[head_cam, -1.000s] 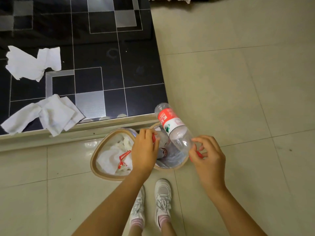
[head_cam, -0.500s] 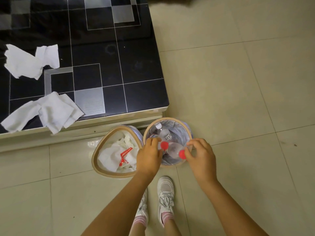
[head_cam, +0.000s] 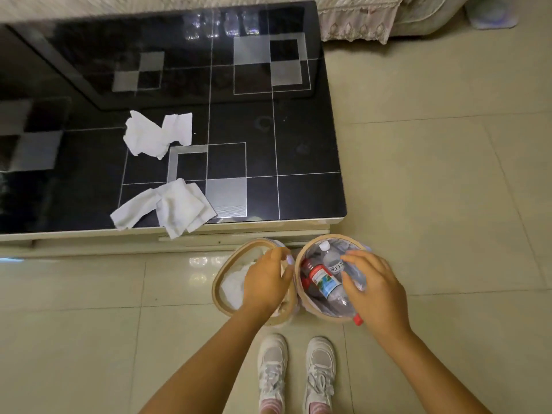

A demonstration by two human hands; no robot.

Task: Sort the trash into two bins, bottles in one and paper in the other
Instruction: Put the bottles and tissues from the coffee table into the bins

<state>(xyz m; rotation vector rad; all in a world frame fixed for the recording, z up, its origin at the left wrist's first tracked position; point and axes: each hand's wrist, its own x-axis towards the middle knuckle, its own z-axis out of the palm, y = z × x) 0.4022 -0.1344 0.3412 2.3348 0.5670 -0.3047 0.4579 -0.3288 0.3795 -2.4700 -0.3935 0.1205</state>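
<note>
No legible txt anywhere. Red-label bottle point(head_cam: 324, 282) in the right bin point(head_cam: 301, 258): label w/ red and blue-green print, too small to read. Clear bottle point(head_cam: 331, 259) beside it: white label, dark characters, too blurred to read.

The left hand point(head_cam: 266, 282) covers much of the paper bin point(head_cam: 219, 286), hiding part of its contents. Right of that bin, the right hand point(head_cam: 377, 289) hides part of a bottle point(head_cam: 325, 283). Whether either hand holds anything cannot be told.
</note>
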